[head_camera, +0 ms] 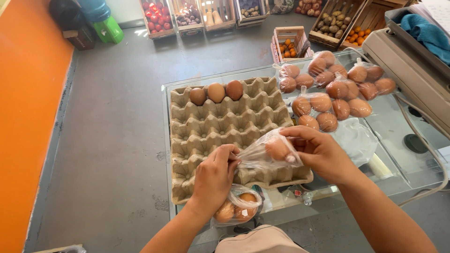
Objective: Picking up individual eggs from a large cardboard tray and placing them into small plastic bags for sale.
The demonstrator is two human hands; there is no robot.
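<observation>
My left hand [214,177] pinches the mouth of a clear plastic bag [262,157] over a grey cardboard egg tray [225,126]. My right hand [318,152] holds the other end of the bag, with a brown egg [276,149] inside it. Three brown eggs [216,92] sit in the tray's far row. A tied bag of eggs [236,208] lies under my left wrist at the near edge. Several tied bags of brown eggs [335,91] are piled to the right of the tray.
All this rests on a glass counter [393,126]. A beige machine with a grey cable [412,70] stands at the right, with a blue cloth [429,33] on it. Wooden crates of fruit and vegetables [201,16] line the grey floor beyond. An orange wall [28,117] runs along the left.
</observation>
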